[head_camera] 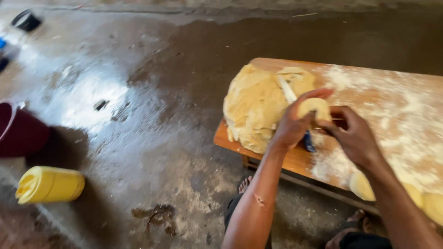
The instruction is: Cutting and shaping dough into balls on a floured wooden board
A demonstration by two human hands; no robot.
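At the far left a dark red bucket (18, 131) stands on the wet concrete floor (138, 115), and a yellow jug (50, 185) lies on its side just in front of it. Further right, a big yellow heap of dough (256, 108) sits on the near-left end of the floured wooden tabletop (397, 106), with a knife (295, 110) lying against it, blade on the heap and dark handle toward the person. The left hand (290, 127) is raised just beside the heap, its fingers (318, 93) curled over a small dough piece (314, 107). The right hand (353, 133) meets it from the other side, fingers closed on the same piece. Rounded dough balls (362, 185) rest at the tabletop's near edge, under the right forearm.
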